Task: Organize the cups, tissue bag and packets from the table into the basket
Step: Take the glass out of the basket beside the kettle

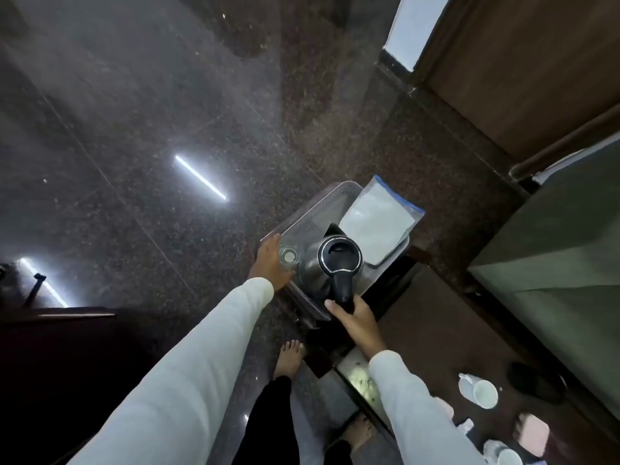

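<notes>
A grey perforated basket (322, 204) rests on a dark stand beside the brown table (436, 333). Inside it lie a clear zip bag of white tissue (377, 221), a steel kettle (330, 263) and a clear glass (289, 256). My left hand (270, 263) is wrapped around the glass at the basket's left edge. My right hand (357, 322) grips the kettle's black handle. On the table at the lower right stand a white cup (484, 393), a second white cup (509, 458), a pink packet (533, 432) and small packets (466, 424).
Dark speckled stone floor (151, 129) spreads to the left and beyond the basket. A wooden panel (523, 72) and a grey cushioned seat (563, 246) stand at the right. A black lid-like object (536, 380) lies on the table. My bare feet (290, 359) stand below the basket.
</notes>
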